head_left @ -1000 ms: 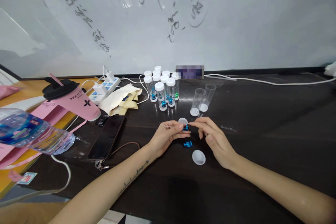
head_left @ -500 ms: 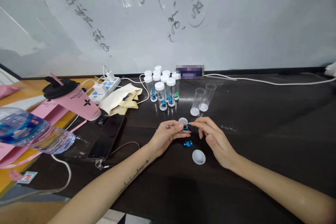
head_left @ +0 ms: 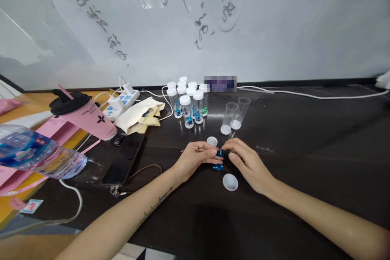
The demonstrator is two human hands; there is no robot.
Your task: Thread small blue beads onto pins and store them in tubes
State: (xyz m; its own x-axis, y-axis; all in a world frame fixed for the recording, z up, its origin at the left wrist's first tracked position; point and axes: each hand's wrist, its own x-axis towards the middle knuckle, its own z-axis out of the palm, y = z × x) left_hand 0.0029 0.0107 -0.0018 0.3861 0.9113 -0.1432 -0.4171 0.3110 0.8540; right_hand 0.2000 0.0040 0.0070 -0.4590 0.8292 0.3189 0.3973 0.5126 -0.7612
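My left hand (head_left: 195, 157) and my right hand (head_left: 245, 161) meet fingertip to fingertip over a dark table (head_left: 304, 138), both pinched on a small blue metal part (head_left: 219, 154). Just below it a second blue part (head_left: 217, 167) lies on the table. One white cap (head_left: 230, 182) lies open side up below my right hand, and another white cap (head_left: 212, 141) lies just beyond my fingers. Two empty clear tubes (head_left: 233, 118) stand behind, without caps.
Several capped vials (head_left: 189, 99) holding blue or green pieces stand at the back. To the left lie a black phone (head_left: 123, 158), a cream cloth bag (head_left: 138, 115), a power strip (head_left: 120, 103), a pink cup (head_left: 87, 115) and a water bottle (head_left: 36, 152). A white cable (head_left: 304, 94) runs along the wall.
Both hands have dropped slightly toward me with the pinched blue part, which uncovers the white cap behind them. Everything else stays put.
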